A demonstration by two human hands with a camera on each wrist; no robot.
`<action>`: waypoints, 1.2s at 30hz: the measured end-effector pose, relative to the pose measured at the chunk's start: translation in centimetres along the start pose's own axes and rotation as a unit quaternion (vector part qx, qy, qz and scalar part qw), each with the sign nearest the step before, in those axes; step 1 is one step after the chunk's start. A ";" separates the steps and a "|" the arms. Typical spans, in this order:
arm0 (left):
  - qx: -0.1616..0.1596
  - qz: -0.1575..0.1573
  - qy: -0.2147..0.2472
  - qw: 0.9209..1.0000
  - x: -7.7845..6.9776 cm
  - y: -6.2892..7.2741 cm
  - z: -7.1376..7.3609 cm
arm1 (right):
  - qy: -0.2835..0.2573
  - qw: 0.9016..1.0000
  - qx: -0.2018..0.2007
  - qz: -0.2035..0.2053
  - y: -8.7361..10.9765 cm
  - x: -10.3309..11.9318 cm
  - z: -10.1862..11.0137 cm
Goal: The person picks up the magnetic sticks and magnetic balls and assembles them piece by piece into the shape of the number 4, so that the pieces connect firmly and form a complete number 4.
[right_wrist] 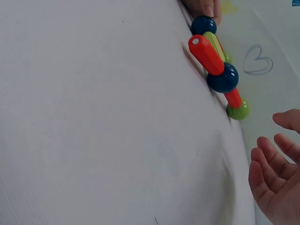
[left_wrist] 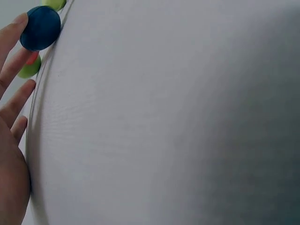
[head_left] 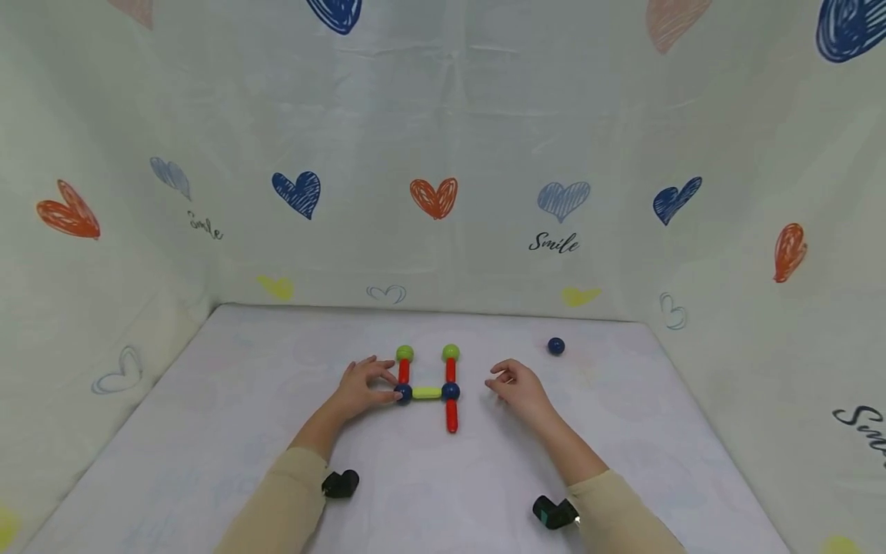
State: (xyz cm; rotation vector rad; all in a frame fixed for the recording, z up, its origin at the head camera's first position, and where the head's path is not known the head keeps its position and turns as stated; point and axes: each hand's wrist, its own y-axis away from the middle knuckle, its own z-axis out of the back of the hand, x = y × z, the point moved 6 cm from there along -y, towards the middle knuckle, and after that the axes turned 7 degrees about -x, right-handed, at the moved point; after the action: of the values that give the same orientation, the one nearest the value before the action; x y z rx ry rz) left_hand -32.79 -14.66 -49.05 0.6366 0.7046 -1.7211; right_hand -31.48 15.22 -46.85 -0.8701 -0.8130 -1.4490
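Observation:
An H-like figure of magnetic rods and balls lies mid-table. A yellow-green rod (head_left: 426, 393) joins the left blue ball (head_left: 404, 394) to the right blue ball (head_left: 451, 392). From each a red rod (head_left: 451, 370) runs back to a green ball (head_left: 451, 352); another red rod (right_wrist: 206, 55) points forward from the right one, its near end bare. My left hand (head_left: 363, 385) pinches the left blue ball (left_wrist: 41, 28) between thumb and forefinger. To the right of the figure my right hand (head_left: 519, 388) hovers apart from it, fingers loosely bent and holding nothing.
A loose blue ball (head_left: 556, 346) sits at the back right of the white-covered table (head_left: 429, 500). Behind the table hangs a pale cloth (head_left: 450, 254) with printed hearts. A small black camera (head_left: 341, 484) is strapped to each wrist.

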 end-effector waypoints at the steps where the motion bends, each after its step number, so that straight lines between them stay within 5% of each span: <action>1: -0.007 0.002 0.002 1.000 0.1 0.1 0.0 | 0.002 1.000 -0.005 0.000 -0.1 -0.1 0.4; 10: -0.051 0.033 0.052 0.997 -0.1 0.8 -0.1 | 0.007 0.999 -0.046 0.009 -1.6 -1.4 3.6; 24: -0.072 0.100 0.006 0.992 -0.6 1.4 -1.2 | 0.036 0.993 -0.111 0.018 -2.3 -2.4 6.7; 36: -0.071 0.099 0.008 0.993 -0.7 1.5 -1.5 | 0.043 0.986 -0.159 0.023 -3.6 -3.9 8.6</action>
State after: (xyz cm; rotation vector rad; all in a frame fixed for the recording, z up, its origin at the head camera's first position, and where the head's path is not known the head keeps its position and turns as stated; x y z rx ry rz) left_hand -31.10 -13.42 -49.81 0.6008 0.7434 -1.4712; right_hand -34.50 24.82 -46.12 -1.0497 -0.4998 -1.5898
